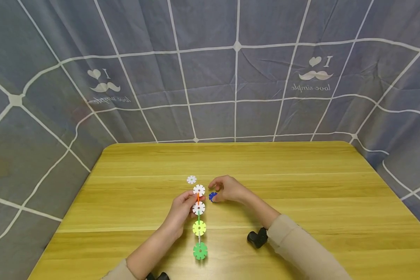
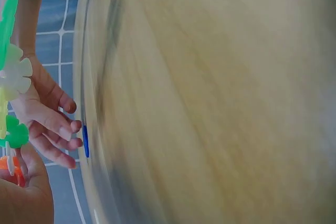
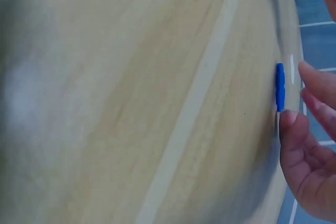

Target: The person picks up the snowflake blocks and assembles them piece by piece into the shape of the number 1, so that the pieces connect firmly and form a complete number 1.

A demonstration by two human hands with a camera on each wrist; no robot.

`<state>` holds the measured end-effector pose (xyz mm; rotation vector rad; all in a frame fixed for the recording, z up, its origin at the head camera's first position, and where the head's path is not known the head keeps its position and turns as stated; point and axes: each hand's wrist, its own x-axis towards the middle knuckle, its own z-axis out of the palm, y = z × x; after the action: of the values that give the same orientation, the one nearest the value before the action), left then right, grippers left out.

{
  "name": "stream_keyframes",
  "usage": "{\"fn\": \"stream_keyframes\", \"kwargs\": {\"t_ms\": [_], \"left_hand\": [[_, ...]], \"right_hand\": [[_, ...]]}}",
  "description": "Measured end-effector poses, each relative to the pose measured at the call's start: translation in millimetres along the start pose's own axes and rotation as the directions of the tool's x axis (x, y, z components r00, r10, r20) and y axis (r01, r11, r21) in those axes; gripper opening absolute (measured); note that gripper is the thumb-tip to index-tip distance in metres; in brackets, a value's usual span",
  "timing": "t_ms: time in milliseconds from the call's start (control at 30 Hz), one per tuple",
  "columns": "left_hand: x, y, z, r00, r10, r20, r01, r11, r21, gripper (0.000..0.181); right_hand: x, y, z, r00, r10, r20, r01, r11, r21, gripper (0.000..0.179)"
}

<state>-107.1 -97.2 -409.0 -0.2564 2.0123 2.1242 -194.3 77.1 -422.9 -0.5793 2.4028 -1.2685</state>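
Note:
In the head view my left hand (image 1: 179,212) pinches an upright-running chain of notched plastic discs near its far end. The chain has a white disc (image 1: 199,190), a second white disc (image 1: 198,208), a yellow disc (image 1: 199,228) and a green disc (image 1: 200,251), joined by edge-on orange, green and pale discs. Just right of it, my right hand (image 1: 229,189) is at a blue notched disc (image 1: 211,195). In the right wrist view the thumb meets the lower edge of the blue disc (image 3: 280,87), while the other fingers stand apart from it.
A loose white disc (image 1: 191,179) lies on the wooden table (image 1: 133,167) beyond the chain. Black wrist devices (image 1: 258,237) are by both forearms, the left one partly cut off. A grey curtain (image 1: 210,77) with white lines hangs behind the table and at its sides.

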Motion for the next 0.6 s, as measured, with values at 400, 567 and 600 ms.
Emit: {"fn": "stream_keyframes", "kwargs": {"t_ms": [400, 567, 600], "left_hand": [[-0.6, 3.4, -0.9, 1.000, -0.001, 0.000, 0.001, 1.000, 0.007, 0.026], [-1.4, 3.3, -0.6, 1.000, -0.008, 0.004, 0.008, 1.000, 0.014, 0.026], [-1.6, 3.1, -0.5, 1.000, -0.010, 0.004, 0.009, 1.000, 0.013, 0.026]], "right_hand": [[5.3, -7.0, 7.8, 0.998, 0.021, -0.054, -0.035, 0.959, -0.280, 0.027], [4.6, -7.0, 6.9, 0.999, 0.032, -0.045, -0.042, 0.969, -0.242, 0.026], [4.1, -6.3, 6.7, 0.999, 0.025, -0.038, -0.033, 0.972, -0.233, 0.025]]}}
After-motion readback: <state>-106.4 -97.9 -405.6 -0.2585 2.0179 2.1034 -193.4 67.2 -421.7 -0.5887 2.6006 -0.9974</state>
